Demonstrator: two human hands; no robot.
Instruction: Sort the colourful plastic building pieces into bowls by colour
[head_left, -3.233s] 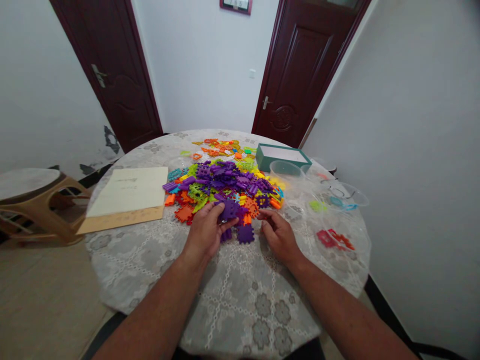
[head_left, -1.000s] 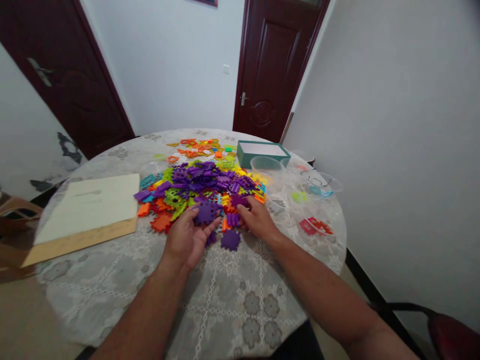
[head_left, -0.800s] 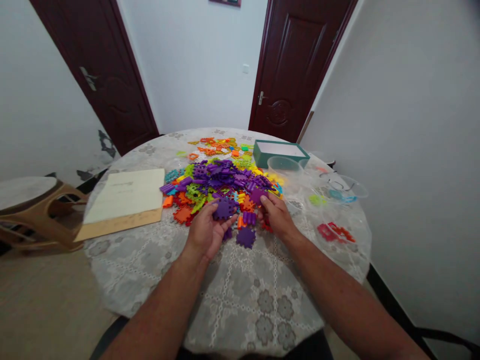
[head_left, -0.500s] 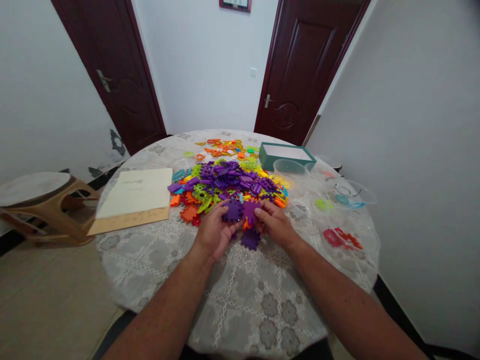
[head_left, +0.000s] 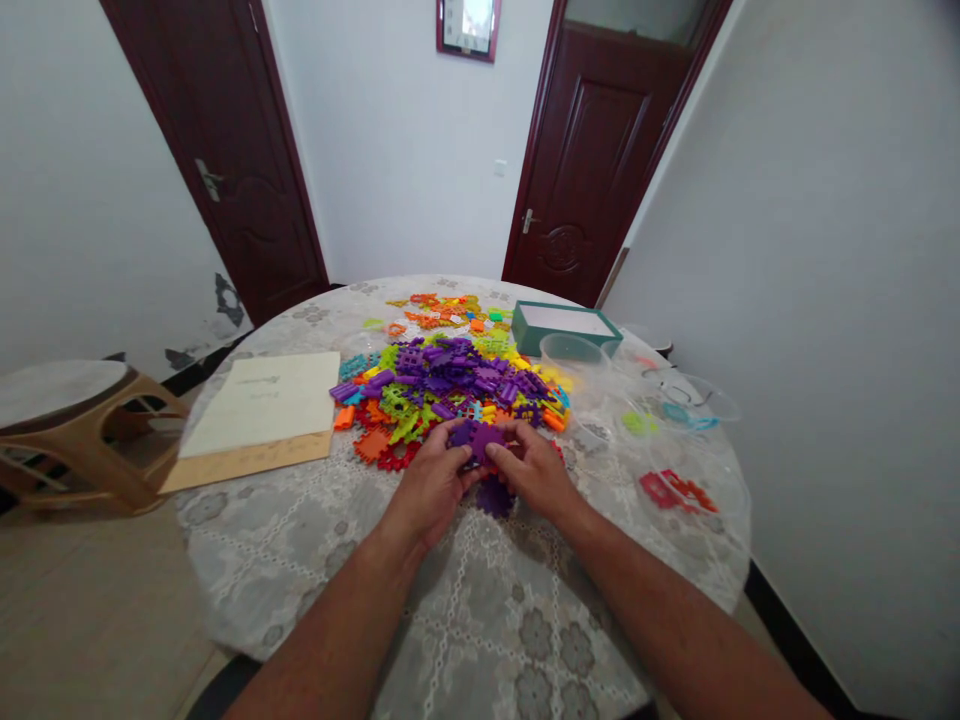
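Two flat purple plastic tiles with toothed edges are held up over the near side of a heap of colourful plastic pieces [head_left: 450, 372]. My left hand [head_left: 435, 475] pinches the darker purple tile [head_left: 463, 434] between thumb and fingers. In my right hand [head_left: 534, 467] is the brighter purple tile [head_left: 487, 441], gripped the same way. The tiles meet or overlap at their edges; whether they interlock I cannot tell. Just below the hands, another dark purple tile [head_left: 495, 497] lies on the tablecloth, partly covered by them.
Left of the heap lies a pale sheet on a brown board [head_left: 247, 462]. A green box [head_left: 566, 320] stands behind on the right, near clear tubs [head_left: 574, 350]. Red pieces [head_left: 677, 490] sit in a clear container at right. A stool [head_left: 82, 430] stands left of the table.
My hands have drawn closer together, bringing the two purple tiles from side by side to touching or overlapping. The camera view has tilted up slightly.
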